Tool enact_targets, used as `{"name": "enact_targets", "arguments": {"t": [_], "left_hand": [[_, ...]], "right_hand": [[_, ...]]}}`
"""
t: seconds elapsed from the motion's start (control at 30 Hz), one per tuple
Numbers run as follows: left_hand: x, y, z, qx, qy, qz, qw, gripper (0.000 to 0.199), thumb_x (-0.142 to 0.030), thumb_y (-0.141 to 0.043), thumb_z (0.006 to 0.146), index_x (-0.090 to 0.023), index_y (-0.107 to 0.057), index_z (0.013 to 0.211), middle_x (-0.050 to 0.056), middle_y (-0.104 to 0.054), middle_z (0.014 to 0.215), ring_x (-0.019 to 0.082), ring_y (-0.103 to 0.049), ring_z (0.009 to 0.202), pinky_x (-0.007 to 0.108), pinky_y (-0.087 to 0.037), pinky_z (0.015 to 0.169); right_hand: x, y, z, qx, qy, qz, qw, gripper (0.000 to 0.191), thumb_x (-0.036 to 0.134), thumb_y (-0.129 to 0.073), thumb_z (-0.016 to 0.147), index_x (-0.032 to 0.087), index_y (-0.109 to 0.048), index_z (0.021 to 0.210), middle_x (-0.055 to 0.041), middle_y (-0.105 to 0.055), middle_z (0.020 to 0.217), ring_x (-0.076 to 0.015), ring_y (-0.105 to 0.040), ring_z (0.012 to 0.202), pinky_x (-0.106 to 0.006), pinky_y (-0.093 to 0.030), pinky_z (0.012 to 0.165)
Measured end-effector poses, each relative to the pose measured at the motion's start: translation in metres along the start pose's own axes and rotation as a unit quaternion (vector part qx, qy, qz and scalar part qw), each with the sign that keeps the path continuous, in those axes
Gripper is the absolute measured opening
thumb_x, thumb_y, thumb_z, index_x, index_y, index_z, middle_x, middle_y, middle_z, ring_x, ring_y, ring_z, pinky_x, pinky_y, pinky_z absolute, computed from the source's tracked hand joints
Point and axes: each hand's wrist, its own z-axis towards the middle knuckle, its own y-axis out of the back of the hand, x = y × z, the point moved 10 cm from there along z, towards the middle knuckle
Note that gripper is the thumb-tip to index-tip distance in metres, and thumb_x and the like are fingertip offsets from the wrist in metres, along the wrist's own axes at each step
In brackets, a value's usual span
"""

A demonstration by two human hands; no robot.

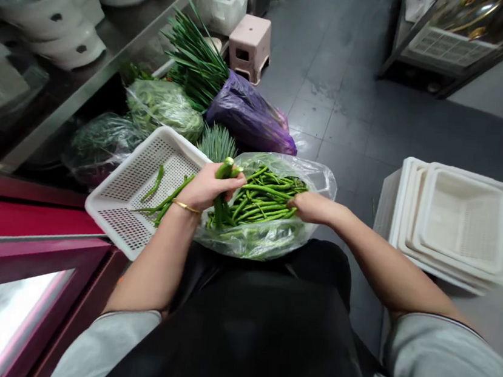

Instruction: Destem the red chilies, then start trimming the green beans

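Note:
My left hand (210, 186), with a gold bangle at the wrist, is closed round a few thick green stalks (225, 172) with pale ends. It is above the left side of an open clear plastic bag (262, 248) on my lap. Long thin green pods (264, 196), chilies or beans, fill the bag. My right hand (307, 206) reaches in at the bag's right side, fingers curled against the pods; what they grip is hidden. Left of the bag, partly behind my left forearm, is a white perforated basket (118, 187) with several green pods in it.
Beyond the basket lie bagged greens (165, 104) and long green leaves (198, 62) in a purple bag (251, 112). A pink stool (251, 42) stands behind. Stacked white baskets (463, 217) are at right. A metal shelf (112, 52) runs along the left.

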Motion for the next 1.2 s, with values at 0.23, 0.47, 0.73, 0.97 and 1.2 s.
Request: {"name": "enact_targets", "arguments": {"t": [0.23,0.47,0.73,0.97,1.2], "left_hand": [[0.011,-0.031,0.01,-0.006,0.039,0.096,0.995,0.025,-0.032,-0.073,0.067,-0.013,-0.057,0.066,-0.004,-0.049,0.044,0.008,-0.045,0.038,0.02,-0.033,0.04],[0.062,-0.021,0.006,-0.049,0.125,0.071,0.988,0.033,-0.041,-0.073,0.067,-0.011,-0.061,0.076,0.001,-0.06,0.056,0.01,-0.05,0.042,0.021,-0.037,0.04],[0.031,-0.03,0.01,-0.022,0.023,-0.02,0.999,0.031,-0.038,-0.073,0.068,-0.012,-0.062,0.083,0.004,-0.066,0.076,0.009,-0.052,0.055,0.02,-0.042,0.051],[0.024,0.001,0.018,0.035,0.08,-0.09,0.992,0.039,-0.036,-0.074,0.065,-0.013,-0.063,0.095,-0.005,-0.046,0.047,0.008,-0.042,0.041,0.022,-0.037,0.044],[0.004,-0.049,0.026,0.058,-0.035,0.15,0.986,0.034,-0.026,-0.075,0.063,-0.012,-0.066,0.093,0.006,-0.066,0.089,0.017,-0.06,0.079,0.028,-0.047,0.073]], "right_hand": [[-0.029,-0.031,0.03,0.018,-0.123,-0.093,0.988,0.038,0.037,-0.049,0.09,0.01,-0.067,0.109,-0.0197,-0.064,0.112,-0.027,-0.064,0.091,-0.03,-0.045,0.068],[0.006,-0.032,-0.006,0.004,-0.074,-0.03,0.997,0.04,0.045,-0.043,0.094,0.013,-0.068,0.1,-0.0146,-0.067,0.101,-0.0217,-0.064,0.085,-0.026,-0.042,0.068],[0.025,-0.049,0.002,0.038,0.052,0.109,0.992,0.035,0.035,-0.039,0.097,0.014,-0.068,0.1,-0.0097,-0.067,0.1,-0.0153,-0.061,0.085,-0.024,-0.042,0.074],[-0.066,-0.065,0.036,0.025,-0.065,-0.085,0.994,0.035,0.019,-0.039,0.092,0.012,-0.061,0.117,-0.0174,-0.062,0.113,-0.0234,-0.059,0.089,-0.029,-0.039,0.068],[-0.003,0.004,0.002,-0.006,0.073,-0.037,0.997,0.022,0.026,-0.049,0.09,0.012,-0.061,0.103,-0.0127,-0.068,0.092,-0.0184,-0.059,0.076,-0.026,-0.035,0.064]]}}
